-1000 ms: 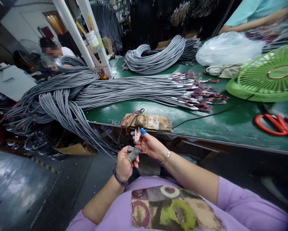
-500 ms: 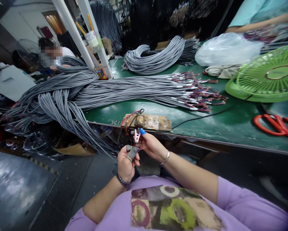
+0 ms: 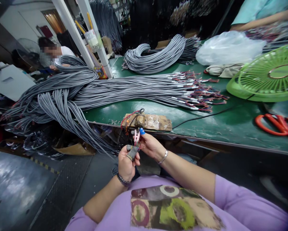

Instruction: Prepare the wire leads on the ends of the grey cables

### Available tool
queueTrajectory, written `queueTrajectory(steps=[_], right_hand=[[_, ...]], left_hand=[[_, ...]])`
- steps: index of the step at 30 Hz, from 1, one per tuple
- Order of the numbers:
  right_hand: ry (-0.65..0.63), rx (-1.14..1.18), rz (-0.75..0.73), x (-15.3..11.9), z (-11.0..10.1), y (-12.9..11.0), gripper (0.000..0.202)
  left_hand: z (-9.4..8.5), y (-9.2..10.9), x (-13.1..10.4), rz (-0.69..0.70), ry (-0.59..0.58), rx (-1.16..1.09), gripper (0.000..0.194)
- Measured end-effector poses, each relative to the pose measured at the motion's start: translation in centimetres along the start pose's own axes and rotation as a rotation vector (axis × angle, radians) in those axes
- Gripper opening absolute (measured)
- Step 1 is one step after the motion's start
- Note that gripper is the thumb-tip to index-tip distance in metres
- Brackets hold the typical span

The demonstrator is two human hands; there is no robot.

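Note:
My left hand [image 3: 127, 162] is closed, with worn grey covers on its thumb and a finger. It pinches several thin coloured wires [image 3: 141, 148], whose far ends are hidden by the fingers. My right hand [image 3: 150, 145], with a blue cover on the thumb tip, closes around a small pink clip [image 3: 136, 137] just above the left fingertips. Both hands are close together in front of the table edge. Right behind them lies a wooden block [image 3: 158, 122], taped, with red and black leads at its left end.
Long grey cables [image 3: 124, 86] with stripped ends cover the green table [image 3: 192, 125]. A coiled cable bundle [image 3: 156, 59], a plastic bag [image 3: 230, 49], a green fan [image 3: 266, 77] and red-handled scissors [image 3: 276, 125] lie beyond and right. Two other people are at the far sides.
Both hands stay almost in place, still close together. The pink clip appears tilted slightly differently, and the view has shifted a little.

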State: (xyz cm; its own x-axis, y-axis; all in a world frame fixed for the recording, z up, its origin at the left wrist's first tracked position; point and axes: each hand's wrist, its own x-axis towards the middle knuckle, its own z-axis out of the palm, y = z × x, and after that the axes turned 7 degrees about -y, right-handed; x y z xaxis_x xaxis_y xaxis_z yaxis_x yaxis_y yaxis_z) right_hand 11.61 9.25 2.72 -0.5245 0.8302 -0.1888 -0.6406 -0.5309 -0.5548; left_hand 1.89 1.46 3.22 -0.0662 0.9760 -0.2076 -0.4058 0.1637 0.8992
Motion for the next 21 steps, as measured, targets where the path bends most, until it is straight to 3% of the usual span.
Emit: queueTrajectory(steps=[8,14,18,21], right_hand=[[-0.010,0.020,-0.007,-0.2,0.1,0.1,0.037],[-0.014,0.015,0.088,-0.7,-0.2,-0.3,0.036],[-0.017,-0.043,0.022,-0.6,-0.2,-0.4,0.021],[-0.043,-0.061,-0.001,-0.6,-0.4,-0.3,0.024]], left_hand=[[-0.1,-0.2,0.0,0.014,-0.008,0.025,0.030],[-0.1,-0.2,-0.7,0.056,-0.025,0.028,0.031],[-0.1,0.0,-1.0,0.093,-0.006,0.043,0.032],[0.0,0.2,-0.9,0.112,0.012,0.031,0.031]])
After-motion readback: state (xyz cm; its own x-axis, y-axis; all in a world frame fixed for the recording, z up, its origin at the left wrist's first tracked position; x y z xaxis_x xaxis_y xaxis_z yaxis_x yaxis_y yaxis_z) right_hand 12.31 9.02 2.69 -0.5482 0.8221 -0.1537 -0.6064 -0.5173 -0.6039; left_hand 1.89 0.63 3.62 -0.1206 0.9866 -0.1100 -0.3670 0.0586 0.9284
